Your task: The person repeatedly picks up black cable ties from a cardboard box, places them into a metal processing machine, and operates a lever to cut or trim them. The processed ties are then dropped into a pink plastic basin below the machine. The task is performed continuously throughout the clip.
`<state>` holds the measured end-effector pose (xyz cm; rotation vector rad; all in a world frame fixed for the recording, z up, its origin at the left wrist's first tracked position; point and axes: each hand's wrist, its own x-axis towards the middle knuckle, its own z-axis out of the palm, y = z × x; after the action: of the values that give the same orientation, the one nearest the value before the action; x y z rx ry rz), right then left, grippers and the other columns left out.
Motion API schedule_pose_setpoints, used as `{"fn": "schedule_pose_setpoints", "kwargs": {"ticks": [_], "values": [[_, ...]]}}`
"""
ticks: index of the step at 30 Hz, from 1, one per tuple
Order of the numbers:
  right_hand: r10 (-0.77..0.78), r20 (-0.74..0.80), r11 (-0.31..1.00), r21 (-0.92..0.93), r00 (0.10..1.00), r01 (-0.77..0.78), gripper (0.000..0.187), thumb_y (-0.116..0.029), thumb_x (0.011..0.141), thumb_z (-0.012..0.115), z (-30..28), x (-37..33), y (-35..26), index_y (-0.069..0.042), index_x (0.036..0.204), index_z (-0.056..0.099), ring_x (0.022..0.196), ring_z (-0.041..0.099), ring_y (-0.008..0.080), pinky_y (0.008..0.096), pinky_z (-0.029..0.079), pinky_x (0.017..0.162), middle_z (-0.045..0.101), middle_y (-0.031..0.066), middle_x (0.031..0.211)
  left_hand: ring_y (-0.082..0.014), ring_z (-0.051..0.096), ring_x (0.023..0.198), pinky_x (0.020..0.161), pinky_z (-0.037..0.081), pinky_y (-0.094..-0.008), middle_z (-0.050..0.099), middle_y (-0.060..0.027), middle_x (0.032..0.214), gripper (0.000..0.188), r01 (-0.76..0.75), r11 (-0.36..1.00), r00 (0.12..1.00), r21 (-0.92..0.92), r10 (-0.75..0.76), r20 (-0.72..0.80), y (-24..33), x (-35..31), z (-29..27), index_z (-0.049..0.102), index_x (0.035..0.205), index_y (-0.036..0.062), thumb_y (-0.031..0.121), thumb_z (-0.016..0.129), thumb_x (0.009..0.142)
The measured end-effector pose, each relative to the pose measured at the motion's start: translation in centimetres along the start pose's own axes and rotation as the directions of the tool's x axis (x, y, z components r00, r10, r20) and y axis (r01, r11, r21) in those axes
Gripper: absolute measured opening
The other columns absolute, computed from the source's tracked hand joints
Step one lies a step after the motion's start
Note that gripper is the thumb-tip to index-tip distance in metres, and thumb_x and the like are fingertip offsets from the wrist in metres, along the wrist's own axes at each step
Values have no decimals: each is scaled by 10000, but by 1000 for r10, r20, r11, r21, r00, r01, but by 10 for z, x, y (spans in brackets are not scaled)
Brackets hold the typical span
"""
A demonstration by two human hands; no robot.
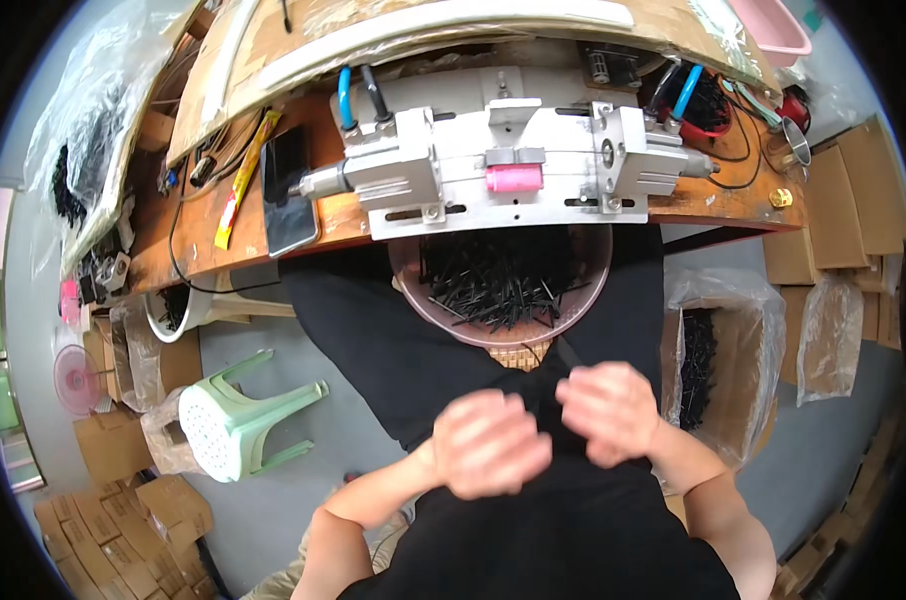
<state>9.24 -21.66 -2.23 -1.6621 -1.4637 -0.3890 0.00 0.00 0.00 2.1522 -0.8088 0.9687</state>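
Both hands are raised in front of my black-clothed torso, below a bowl, and motion smears their fingers. My left hand has its back up and its fingers pointing inward; whether anything is in it is hidden. Close by on the right, my right hand faces it with bent fingers, apart from the left. A thin dark piece shows just above the right fingertips; I cannot tell if it is held. The pink bowl on my lap contains many slim black sticks. Beyond it stands a metal fixture with a pink block at its centre.
The fixture sits on a wooden bench with a phone and a yellow packet. At left stands a pale green stool. A plastic-lined box of black parts is at right. Cardboard boxes line the side.
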Motion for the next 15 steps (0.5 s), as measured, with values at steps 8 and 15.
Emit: {"fn": "schedule_pose_setpoints", "kwargs": {"ticks": [8, 15], "values": [[541, 90, 819, -284, 836, -499, 241, -53, 810, 687, 37, -32, 63, -1, 1044, 665, 1078, 592, 324, 386, 483, 875, 634, 154, 1153, -370, 469, 1176, 1015, 388, -413, 460, -213, 1264, 395, 789, 497, 551, 362, -833, -58, -99, -77, 21, 507, 1309, -9, 58, 558, 923], [514, 388, 835, -429, 765, -343, 636, -351, 886, 608, 97, -19, 92, -124, 1441, 398, 1409, 280, 325, 543, 237, 1106, 306, 155, 1528, -483, 579, 1029, 913, 469, -521, 608, -307, 1123, 395, 882, 224, 217, 414, -974, 63, -224, -96, 33, 552, 1211, 16, 267, 554, 906]]}}
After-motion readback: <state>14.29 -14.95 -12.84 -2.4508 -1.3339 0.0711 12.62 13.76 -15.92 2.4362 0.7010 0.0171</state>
